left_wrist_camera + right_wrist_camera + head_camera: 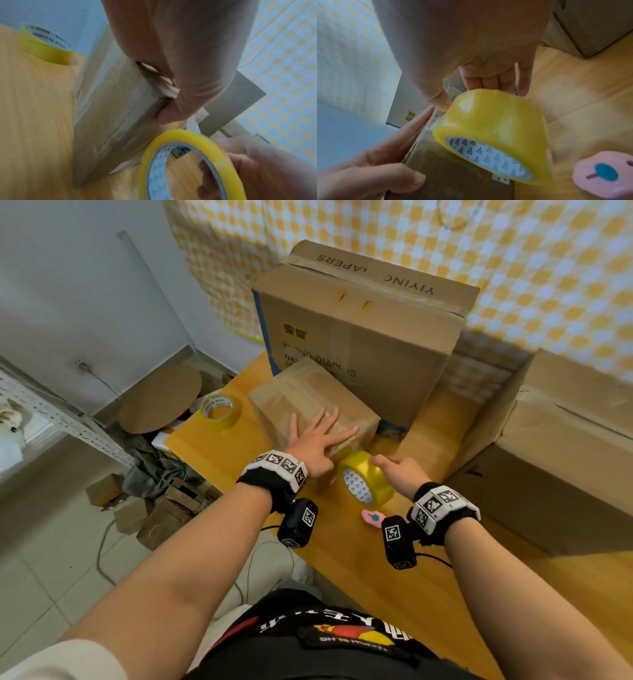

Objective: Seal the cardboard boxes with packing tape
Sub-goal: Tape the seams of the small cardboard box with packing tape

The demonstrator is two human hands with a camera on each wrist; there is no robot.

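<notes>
A small cardboard box (305, 402), wrapped in clear tape, stands on the wooden table (394, 570). My left hand (318, 436) lies flat on its top with the fingers spread. In the right wrist view its thumb (402, 180) rests against the box's near face (453, 175). My right hand (397, 474) holds a yellow tape roll (366, 481) by its rim, thumb on one side and fingers behind, tilted against the box's near right corner. In the left wrist view the roll (188, 136) sits just below that corner of the box (111, 128).
A second yellow tape roll (221, 410) lies on the table's left part. A large diaper box (359, 330) stands behind the small one, and another big box (548, 457) is on the right. A pink cutter (372, 518) lies near my right wrist. Cardboard scraps litter the floor (154, 508) on the left.
</notes>
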